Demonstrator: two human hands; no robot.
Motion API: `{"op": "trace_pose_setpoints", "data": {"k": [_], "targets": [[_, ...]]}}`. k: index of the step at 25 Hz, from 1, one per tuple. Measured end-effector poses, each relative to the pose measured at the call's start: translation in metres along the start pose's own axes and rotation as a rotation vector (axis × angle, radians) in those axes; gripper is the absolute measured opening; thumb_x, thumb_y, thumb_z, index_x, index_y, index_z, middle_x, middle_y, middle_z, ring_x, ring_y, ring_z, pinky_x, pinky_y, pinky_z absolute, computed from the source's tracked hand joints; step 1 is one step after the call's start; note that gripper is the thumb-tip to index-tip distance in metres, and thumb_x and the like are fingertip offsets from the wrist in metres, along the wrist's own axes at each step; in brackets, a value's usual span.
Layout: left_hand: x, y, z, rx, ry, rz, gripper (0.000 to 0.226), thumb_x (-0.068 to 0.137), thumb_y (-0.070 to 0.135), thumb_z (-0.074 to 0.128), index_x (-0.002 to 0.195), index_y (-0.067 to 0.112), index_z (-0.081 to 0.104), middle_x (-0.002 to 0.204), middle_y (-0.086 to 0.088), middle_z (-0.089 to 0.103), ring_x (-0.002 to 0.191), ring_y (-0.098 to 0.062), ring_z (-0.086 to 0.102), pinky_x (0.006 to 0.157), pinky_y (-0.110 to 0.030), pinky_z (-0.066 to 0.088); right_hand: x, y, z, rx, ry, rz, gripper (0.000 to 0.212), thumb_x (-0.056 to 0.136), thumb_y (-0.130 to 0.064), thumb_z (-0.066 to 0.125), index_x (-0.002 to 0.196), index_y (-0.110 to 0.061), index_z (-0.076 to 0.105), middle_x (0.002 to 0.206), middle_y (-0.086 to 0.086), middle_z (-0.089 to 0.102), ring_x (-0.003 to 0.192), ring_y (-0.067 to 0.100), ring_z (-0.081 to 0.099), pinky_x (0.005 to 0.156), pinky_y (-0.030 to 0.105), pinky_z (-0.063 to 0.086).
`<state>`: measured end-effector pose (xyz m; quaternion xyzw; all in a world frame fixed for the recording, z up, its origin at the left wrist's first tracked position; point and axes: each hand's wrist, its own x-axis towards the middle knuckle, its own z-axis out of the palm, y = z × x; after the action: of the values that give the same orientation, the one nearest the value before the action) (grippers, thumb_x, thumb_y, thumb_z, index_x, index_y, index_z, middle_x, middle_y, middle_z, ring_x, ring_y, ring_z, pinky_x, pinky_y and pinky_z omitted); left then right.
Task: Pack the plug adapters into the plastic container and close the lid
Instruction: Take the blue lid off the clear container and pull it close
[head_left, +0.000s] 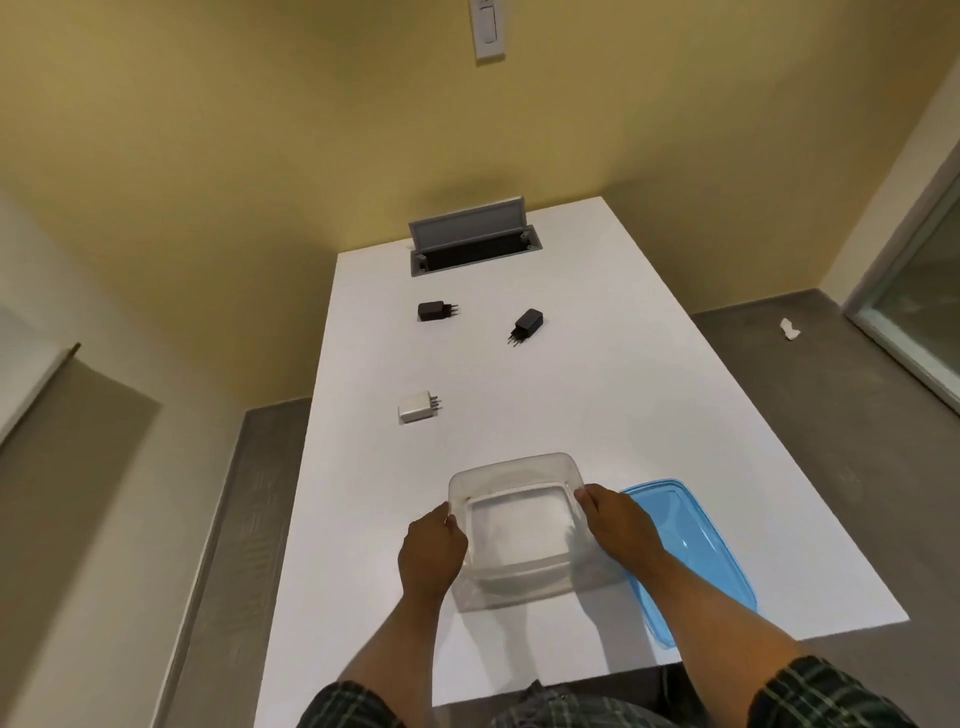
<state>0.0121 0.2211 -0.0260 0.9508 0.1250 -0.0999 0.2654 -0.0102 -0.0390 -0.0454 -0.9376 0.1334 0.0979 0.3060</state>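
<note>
My left hand and right hand each grip a side wall of the empty clear container on the white bench. Its blue lid lies just right; one white adapter and two black adapters lie farther off.

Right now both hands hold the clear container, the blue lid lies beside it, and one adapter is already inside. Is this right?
Not quite: the clear container is empty. The head view shows all three adapters, including the white adapter, out on the table. The rest is right.
</note>
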Motion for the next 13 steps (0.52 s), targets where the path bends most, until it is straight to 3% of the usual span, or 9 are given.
{"op": "trace_pose_setpoints", "data": {"k": [7,13], "targets": [[-0.008,-0.019,0.007,0.031,-0.06,0.015,0.038,0.099,0.024,0.044,0.131,0.028,0.064,0.118,0.0,0.072,0.11,-0.025,0.067,0.079,-0.027,0.045,-0.001,0.004,0.01,-0.127,-0.047,-0.024,0.046,0.106,-0.045,0.029,0.097,-0.014,0.062,0.095,0.006,0.072,0.092,0.028,0.066,0.08,0.038,0.05],[-0.004,-0.018,0.009,-0.015,-0.05,0.006,0.038,0.1,0.026,0.046,0.134,0.028,0.063,0.122,0.001,0.072,0.113,-0.024,0.067,0.087,-0.03,0.05,-0.003,0.004,0.01,-0.154,-0.053,-0.012,0.047,0.106,-0.045,0.03,0.104,-0.015,0.066,0.101,0.004,0.073,0.095,0.025,0.067,0.084,0.038,0.053]]}}
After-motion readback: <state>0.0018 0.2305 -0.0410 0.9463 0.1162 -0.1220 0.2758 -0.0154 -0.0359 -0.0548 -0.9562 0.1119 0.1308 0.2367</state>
